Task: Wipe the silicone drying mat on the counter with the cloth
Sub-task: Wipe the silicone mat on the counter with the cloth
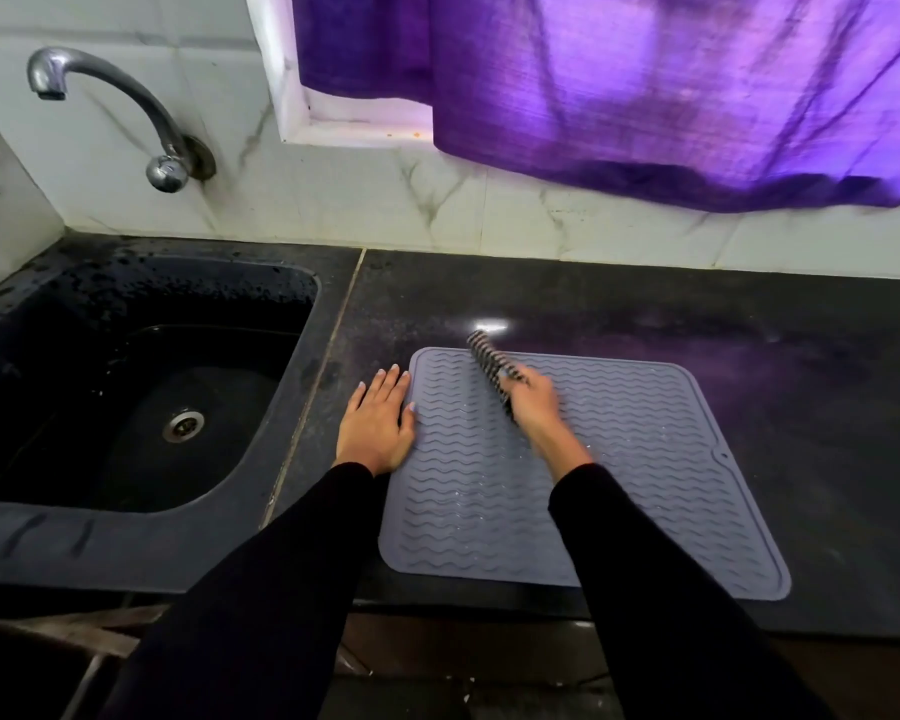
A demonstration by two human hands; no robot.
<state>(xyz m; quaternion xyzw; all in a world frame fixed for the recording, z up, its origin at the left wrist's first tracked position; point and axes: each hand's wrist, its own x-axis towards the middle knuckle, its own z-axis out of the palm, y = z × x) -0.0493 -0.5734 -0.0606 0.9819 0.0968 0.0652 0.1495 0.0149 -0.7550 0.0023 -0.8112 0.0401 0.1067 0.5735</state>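
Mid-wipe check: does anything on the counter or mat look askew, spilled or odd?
The grey mat lies skewed, its near edge overhanging the counter front. Small wet glints dot its ridges. The left hand presses its left edge while the right hand grips a striped cloth, blurred.

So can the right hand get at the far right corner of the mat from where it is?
Probably yes: the right hand, gripping the striped cloth, sits over the mat, and nothing lies between it and that corner.
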